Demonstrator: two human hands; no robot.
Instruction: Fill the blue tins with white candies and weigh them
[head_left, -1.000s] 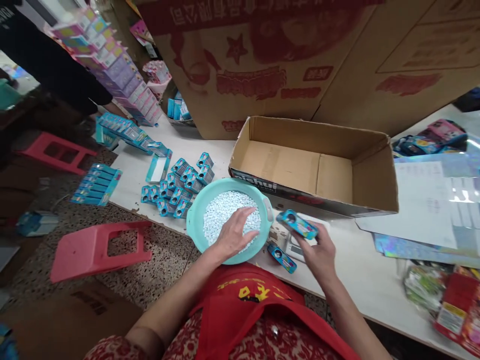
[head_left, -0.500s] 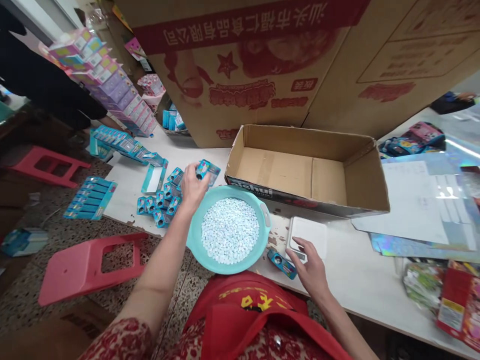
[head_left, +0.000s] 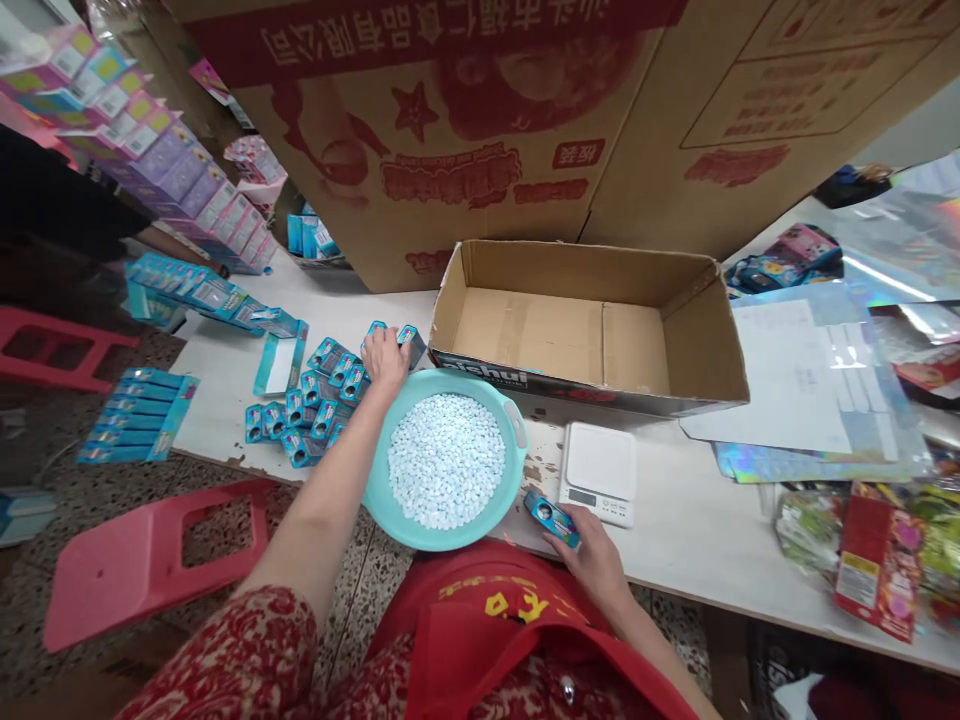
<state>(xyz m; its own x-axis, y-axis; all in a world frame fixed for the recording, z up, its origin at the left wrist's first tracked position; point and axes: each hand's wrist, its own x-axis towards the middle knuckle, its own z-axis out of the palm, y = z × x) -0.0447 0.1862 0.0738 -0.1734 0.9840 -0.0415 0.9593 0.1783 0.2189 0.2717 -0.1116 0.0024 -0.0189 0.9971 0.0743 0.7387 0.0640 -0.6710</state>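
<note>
A turquoise basin (head_left: 448,548) full of small pale blue tablets sits at the table's front edge. Beyond its left rim, my left hand (head_left: 386,360) has its fingers curled down at small blue boxes; one small blue box (head_left: 412,340) shows at its right side, another behind the fingers. The fingertips are partly hidden. To the left lies a heap of similar boxes (head_left: 311,390). My right hand (head_left: 596,560) is closed on the right end of a small blue candy box (head_left: 551,517), low over the table edge. Just behind it stands a white digital scale (head_left: 600,462).
An open cardboard tray (head_left: 592,400) lies behind the basin, with large cartons (head_left: 480,150) rising beyond. Display boxes (head_left: 202,290) stand at left, above a red stool (head_left: 150,560). Sheets (head_left: 772,375) and bagged packets (head_left: 810,530) lie at right. Another person's arm (head_left: 169,243) shows at far left.
My right hand has come down from the scale and taken hold of the small blue box. My left hand has drawn slightly left among the boxes. The view has shifted right.
</note>
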